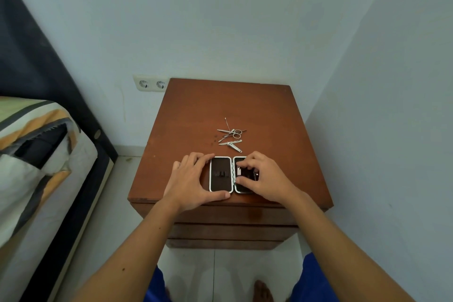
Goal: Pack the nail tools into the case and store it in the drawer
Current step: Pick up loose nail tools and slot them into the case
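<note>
A small case (221,174) with a dark lining and silver rim lies spread flat near the front edge of a brown wooden nightstand (264,115). My left hand (191,180) grips the left half, thumb at its near corner. My right hand (261,175) covers the right half, fingertips pinching a small metal tool (241,171) inside it. Behind the case lies a loose heap of silver nail tools (231,137): small scissors, a clipper and thin picks. The nightstand's drawer fronts (230,228) are closed below the top.
A bed (36,159) with a patterned cover and dark frame stands to the left. A double wall socket (150,84) sits behind the nightstand's left corner. A wall runs close on the right. My bare feet stand on the white tile floor (230,274).
</note>
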`<state>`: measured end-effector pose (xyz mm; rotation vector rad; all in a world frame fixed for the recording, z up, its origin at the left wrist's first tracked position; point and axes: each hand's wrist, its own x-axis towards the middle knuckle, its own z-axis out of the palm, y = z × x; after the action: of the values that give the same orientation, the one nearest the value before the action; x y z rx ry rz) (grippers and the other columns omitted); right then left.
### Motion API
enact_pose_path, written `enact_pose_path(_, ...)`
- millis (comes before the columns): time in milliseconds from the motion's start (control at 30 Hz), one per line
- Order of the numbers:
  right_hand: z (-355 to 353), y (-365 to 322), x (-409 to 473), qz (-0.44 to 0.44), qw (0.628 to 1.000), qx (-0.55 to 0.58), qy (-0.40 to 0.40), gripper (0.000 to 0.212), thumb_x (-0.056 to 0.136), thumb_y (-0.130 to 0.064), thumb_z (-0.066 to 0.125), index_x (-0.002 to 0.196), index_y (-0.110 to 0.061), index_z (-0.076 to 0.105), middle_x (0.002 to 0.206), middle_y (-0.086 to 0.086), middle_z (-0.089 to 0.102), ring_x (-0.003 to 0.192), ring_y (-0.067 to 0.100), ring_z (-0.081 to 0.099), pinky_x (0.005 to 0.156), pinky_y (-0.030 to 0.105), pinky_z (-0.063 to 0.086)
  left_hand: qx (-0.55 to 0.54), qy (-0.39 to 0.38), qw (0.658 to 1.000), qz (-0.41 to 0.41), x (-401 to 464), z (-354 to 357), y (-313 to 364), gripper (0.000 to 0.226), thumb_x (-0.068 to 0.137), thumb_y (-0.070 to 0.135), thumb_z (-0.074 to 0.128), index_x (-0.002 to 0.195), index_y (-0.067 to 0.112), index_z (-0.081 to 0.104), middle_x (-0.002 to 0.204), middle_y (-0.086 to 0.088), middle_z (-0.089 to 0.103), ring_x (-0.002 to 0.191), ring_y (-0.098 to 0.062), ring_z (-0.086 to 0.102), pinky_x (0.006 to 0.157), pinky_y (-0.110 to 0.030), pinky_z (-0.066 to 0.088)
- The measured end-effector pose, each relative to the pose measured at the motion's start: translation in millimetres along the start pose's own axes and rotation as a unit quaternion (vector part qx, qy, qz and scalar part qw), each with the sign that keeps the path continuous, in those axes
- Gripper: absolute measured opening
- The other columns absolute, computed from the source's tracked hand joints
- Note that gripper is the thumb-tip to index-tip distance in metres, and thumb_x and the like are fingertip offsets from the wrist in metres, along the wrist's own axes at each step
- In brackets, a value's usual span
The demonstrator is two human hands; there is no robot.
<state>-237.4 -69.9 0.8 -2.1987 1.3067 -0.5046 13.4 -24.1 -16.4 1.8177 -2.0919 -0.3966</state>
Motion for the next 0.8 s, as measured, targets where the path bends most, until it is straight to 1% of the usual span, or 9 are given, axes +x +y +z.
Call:
enact_pose_path(67, -1.1, 0.0, -5.5, -0.004, 1.000, -0.017, -0.017, 0.048, 0.085, -0.038, 0.083, 0.129, -0.024, 0.071, 0.118, -0.011, 0.057, 0.110, 0.013, 0.054, 0.099, 0.026, 0.042, -0.001, -0.003, 1.000, -0.002, 0.0, 0.1, 0.0, 0.114, 0.060, 0.102, 0.055, 0.154, 0.039, 0.037, 0.142, 0.013, 0.045, 0.126, -0.010, 0.041, 0.101, -0.037, 0.035)
enact_pose_path(167, -3.1, 1.7, -10.0, 0.001, 0.999, -0.009, -0.035, 0.049, 0.083, -0.035, 0.085, 0.129, -0.025, 0.071, 0.119, -0.012, 0.057, 0.112, 0.013, 0.052, 0.098, 0.023, 0.039, -0.001, -0.007, 1.000, 0.000, 0.6, 0.0, -0.4, 0.115, 0.060, 0.103, 0.054, 0.154, 0.041, 0.036, 0.144, 0.012, 0.044, 0.127, -0.010, 0.040, 0.101, -0.037, 0.034)
enact_pose_path(267, -6.8, -1.8, -2.1, 0.016, 0.998, 0.059, -0.003, 0.034, 0.085, -0.031, 0.084, 0.118, -0.025, 0.076, 0.109, -0.011, 0.065, 0.098, 0.010, 0.061, 0.087, 0.023, 0.048, -0.003, -0.008, 1.000, 0.001, 0.2, -0.1, -1.0, 0.115, 0.060, 0.102, 0.055, 0.154, 0.041, 0.036, 0.144, 0.012, 0.044, 0.127, -0.011, 0.040, 0.100, -0.037, 0.033)
enact_pose_path(367, -10.4, -10.3, 27.2, 0.049, 0.994, 0.062, 0.073, 0.017, 0.090, -0.026, 0.079, 0.107, -0.023, 0.080, 0.097, -0.012, 0.068, 0.080, 0.000, 0.060, 0.076, 0.018, 0.046, -0.005, -0.007, 1.000, 0.000, 0.3, -0.1, -1.6, 0.115, 0.059, 0.102, 0.056, 0.154, 0.041, 0.036, 0.143, 0.012, 0.044, 0.127, -0.011, 0.040, 0.101, -0.037, 0.033)
enact_pose_path(433, -8.5, -14.8, 50.9, 0.069, 0.992, 0.028, 0.103, 0.014, 0.094, -0.027, 0.075, 0.105, -0.022, 0.081, 0.100, -0.007, 0.069, 0.082, 0.003, 0.060, 0.082, 0.024, 0.049, -0.006, -0.006, 1.000, 0.001, 0.6, 0.0, -1.9, 0.114, 0.059, 0.102, 0.057, 0.153, 0.041, 0.036, 0.142, 0.013, 0.044, 0.127, -0.011, 0.040, 0.102, -0.037, 0.033)
enact_pose_path(500, -2.7, -15.8, 70.4, 0.093, 0.990, -0.008, 0.109, 0.016, 0.097, -0.029, 0.071, 0.107, -0.021, 0.081, 0.106, -0.002, 0.068, 0.094, 0.013, 0.062, 0.088, 0.031, 0.049, -0.007, -0.007, 1.000, 0.001, 1.3, -0.1, -1.9, 0.114, 0.059, 0.102, 0.057, 0.153, 0.041, 0.036, 0.142, 0.013, 0.043, 0.127, -0.010, 0.040, 0.102, -0.036, 0.032)
enact_pose_path(567, 4.1, -14.4, 81.6, 0.118, 0.987, -0.033, 0.105, 0.017, 0.098, -0.030, 0.070, 0.106, -0.020, 0.081, 0.109, 0.001, 0.067, 0.102, 0.019, 0.062, 0.086, 0.030, 0.045, -0.005, -0.008, 1.000, 0.001, 1.6, 0.0, -1.8, 0.113, 0.059, 0.102, 0.057, 0.153, 0.041, 0.036, 0.142, 0.014, 0.044, 0.127, -0.009, 0.039, 0.102, -0.036, 0.033)
enact_pose_path(667, 8.8, -16.3, 84.5, 0.125, 0.986, -0.036, 0.106, 0.012, 0.095, -0.029, 0.075, 0.096, -0.020, 0.081, 0.104, -0.001, 0.067, 0.098, 0.019, 0.062, 0.084, 0.032, 0.048, -0.004, -0.002, 1.000, 0.001, 1.5, 0.6, -2.0, 0.114, 0.059, 0.102, 0.057, 0.153, 0.041, 0.038, 0.140, 0.014, 0.045, 0.126, -0.009, 0.041, 0.103, -0.037, 0.035)
enact_pose_path(800, 5.8, -16.9, 77.8, 0.101, 0.992, -0.029, 0.065, 0.007, 0.095, -0.024, 0.074, 0.089, -0.027, 0.070, 0.097, -0.003, 0.071, 0.091, 0.017, 0.063, 0.085, 0.038, 0.054, -0.005, 0.001, 1.000, 0.002, 1.4, 0.9, -2.0, 0.114, 0.058, 0.101, 0.058, 0.152, 0.040, 0.039, 0.139, 0.013, 0.045, 0.125, -0.010, 0.041, 0.102, -0.039, 0.035)
